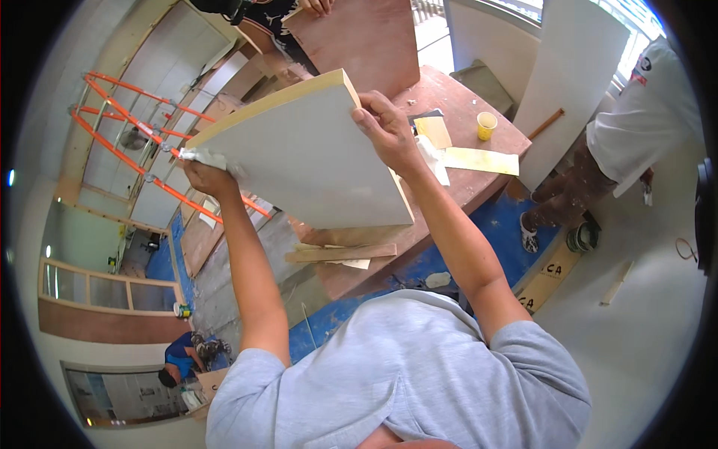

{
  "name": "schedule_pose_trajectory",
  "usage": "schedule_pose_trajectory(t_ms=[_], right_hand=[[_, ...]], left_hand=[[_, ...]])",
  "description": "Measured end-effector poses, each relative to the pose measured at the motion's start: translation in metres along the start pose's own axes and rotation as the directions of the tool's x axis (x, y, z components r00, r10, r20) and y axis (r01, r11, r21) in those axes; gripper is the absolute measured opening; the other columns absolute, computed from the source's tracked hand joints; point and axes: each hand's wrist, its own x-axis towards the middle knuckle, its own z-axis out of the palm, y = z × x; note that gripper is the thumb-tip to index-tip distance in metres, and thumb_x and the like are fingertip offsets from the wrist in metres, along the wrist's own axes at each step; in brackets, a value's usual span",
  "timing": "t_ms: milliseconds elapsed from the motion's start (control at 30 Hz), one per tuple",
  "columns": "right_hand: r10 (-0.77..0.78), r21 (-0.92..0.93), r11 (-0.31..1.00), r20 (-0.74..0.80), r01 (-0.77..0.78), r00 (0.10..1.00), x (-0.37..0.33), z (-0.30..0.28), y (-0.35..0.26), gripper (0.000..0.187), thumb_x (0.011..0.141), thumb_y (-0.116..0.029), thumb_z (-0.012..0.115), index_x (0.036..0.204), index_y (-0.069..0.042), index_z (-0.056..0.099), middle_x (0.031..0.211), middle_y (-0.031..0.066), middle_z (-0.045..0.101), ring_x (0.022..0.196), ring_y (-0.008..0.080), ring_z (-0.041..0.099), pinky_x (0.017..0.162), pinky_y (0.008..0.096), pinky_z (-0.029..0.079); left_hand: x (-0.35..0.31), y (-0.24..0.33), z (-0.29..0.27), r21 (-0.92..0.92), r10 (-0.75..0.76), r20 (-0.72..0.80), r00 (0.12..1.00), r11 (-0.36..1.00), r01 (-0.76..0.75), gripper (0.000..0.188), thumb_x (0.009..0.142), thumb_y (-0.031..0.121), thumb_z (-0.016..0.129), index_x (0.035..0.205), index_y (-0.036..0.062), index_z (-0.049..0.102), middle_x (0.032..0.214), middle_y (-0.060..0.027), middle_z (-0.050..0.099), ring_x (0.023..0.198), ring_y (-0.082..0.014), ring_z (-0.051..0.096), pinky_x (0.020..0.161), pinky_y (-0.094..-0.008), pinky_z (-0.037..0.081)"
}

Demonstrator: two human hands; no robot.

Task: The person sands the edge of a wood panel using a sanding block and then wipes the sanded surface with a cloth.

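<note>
A white-faced panel with pale yellow edges stands tilted in front of me, its lower edge by the brown worktable. My right hand is closed round the panel's right edge, thumb on the white face. At the opposite edge, my left hand is closed on a bunched white rag pressed against the panel; some of its fingers are hidden. Below the panel, several thin wood strips lie on the table's near end.
On the table are a yellow cup, a yellow sheet and white paper. Across it, a person's hand holds a brown board. Another person stands right. An orange tubular frame is at left; blue sheeting covers floor.
</note>
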Motion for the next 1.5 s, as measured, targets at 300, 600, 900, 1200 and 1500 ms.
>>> schedule_pose_trajectory(t_ms=[300, 600, 900, 1200, 1500], right_hand=[[0.171, -0.028, 0.985, 0.172, -0.169, 0.97, -0.023, -0.007, 0.024, 0.042, 0.091, -0.014, 0.083, 0.127, 0.002, 0.066, 0.102, 0.0029, 0.072, 0.094, 0.0101, 0.065, 0.085, 0.0295, 0.054], [0.197, 0.05, 0.976, 0.231, -0.214, 0.953, -0.037, -0.017, 0.035, 0.047, 0.091, -0.011, 0.081, 0.133, 0.0, 0.063, 0.114, 0.008, 0.071, 0.103, 0.0124, 0.064, 0.091, 0.0315, 0.054], [0.494, -0.289, 0.853, 0.172, -0.435, 0.852, -0.122, -0.066, 0.106, 0.044, 0.096, -0.026, 0.076, 0.132, -0.003, 0.064, 0.111, 0.0188, 0.074, 0.103, 0.0273, 0.07, 0.094, 0.0397, 0.052], [0.198, -0.144, 0.972, 0.073, -0.186, 0.977, -0.084, -0.044, 0.045, 0.045, 0.105, -0.032, 0.067, 0.132, 0.002, 0.062, 0.105, 0.0158, 0.072, 0.098, 0.0221, 0.067, 0.091, 0.0355, 0.052], [-0.155, -0.217, 0.965, -0.006, 0.15, 0.988, -0.004, 0.008, -0.019, 0.032, 0.103, -0.019, 0.072, 0.123, 0.006, 0.066, 0.089, 0.0038, 0.068, 0.079, 0.0087, 0.058, 0.074, 0.0249, 0.051]], left_hand=[[-0.045, 0.084, 0.069, 0.308, 0.65, 0.426, 0.629, 0.549, -0.777, 0.028, 0.11, 0.024, 0.054, 0.105, 0.0004, 0.07, 0.106, -0.0201, 0.072, 0.103, -0.0412, 0.066, 0.091, -0.05, 0.049], [-0.152, 0.186, 0.136, -0.006, 0.691, 0.69, 0.216, 0.304, -0.953, 0.042, 0.095, 0.039, 0.076, 0.112, 0.0015, 0.067, 0.105, -0.0136, 0.07, 0.09, -0.0354, 0.067, 0.079, -0.0442, 0.049], [-0.096, 0.225, 0.122, 0.182, -0.049, 0.977, 0.209, 0.708, -0.683, 0.058, 0.073, 0.033, 0.096, 0.116, 0.0047, 0.069, 0.102, -0.0085, 0.073, 0.091, -0.0222, 0.069, 0.082, -0.0361, 0.055], [-0.02, 0.161, 0.06, 0.208, -0.038, 0.945, 0.325, 0.836, -0.508, 0.05, 0.077, 0.029, 0.092, 0.113, 0.0017, 0.071, 0.094, -0.0094, 0.07, 0.087, -0.0225, 0.067, 0.079, -0.0351, 0.054], [-0.022, 0.16, 0.055, 0.132, 0.116, 0.941, 0.317, 0.739, -0.661, 0.057, 0.079, 0.042, 0.091, 0.115, 0.0039, 0.068, 0.098, -0.0086, 0.069, 0.093, -0.0244, 0.068, 0.083, -0.0383, 0.052]])
